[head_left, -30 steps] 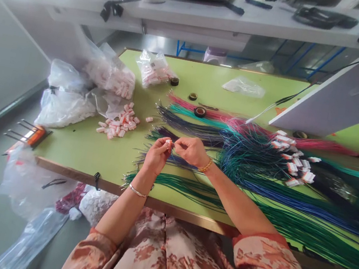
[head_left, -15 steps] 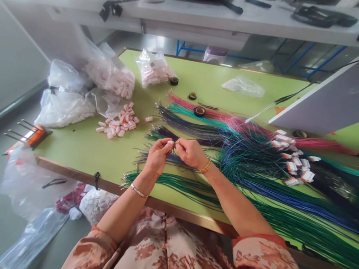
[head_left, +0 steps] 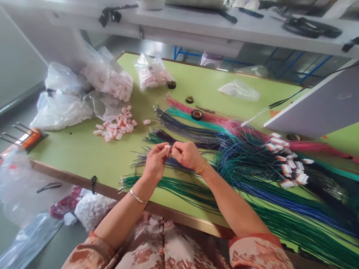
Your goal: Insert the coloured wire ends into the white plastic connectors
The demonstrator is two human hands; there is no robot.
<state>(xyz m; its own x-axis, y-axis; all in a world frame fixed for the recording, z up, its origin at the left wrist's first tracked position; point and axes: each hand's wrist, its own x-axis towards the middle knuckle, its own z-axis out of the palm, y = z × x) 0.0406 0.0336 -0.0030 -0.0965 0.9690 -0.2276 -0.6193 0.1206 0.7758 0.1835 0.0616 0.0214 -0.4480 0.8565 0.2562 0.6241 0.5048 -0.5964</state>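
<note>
Between the fingertips of my left hand (head_left: 157,160) is a small white connector housing (head_left: 168,148), mostly covered by the fingers. My right hand (head_left: 188,155) pinches close beside it, seemingly on a thin wire whose end is hidden at the housing. Both hands hover over bundles of wires: dark purple wires (head_left: 196,138) behind them and green wires (head_left: 174,184) in front. To the left lies a loose pile of pink-and-white connector housings (head_left: 116,125), with a single housing (head_left: 147,122) apart from it. Wires fitted with white connectors (head_left: 288,160) are heaped at the right.
Plastic bags of housings (head_left: 109,78) stand at the back left, near a white bag (head_left: 62,109). Rolls of black tape (head_left: 197,115) lie behind the wires. An orange holder with metal prongs (head_left: 29,140) sits at the left edge. A shelf (head_left: 192,22) spans the back, with a slanted panel (head_left: 341,103) at right.
The view has tilted and shifted slightly. Both hands remain together at the connector housing, with only small finger movement; the right fingers stay close to the left fingertips.
</note>
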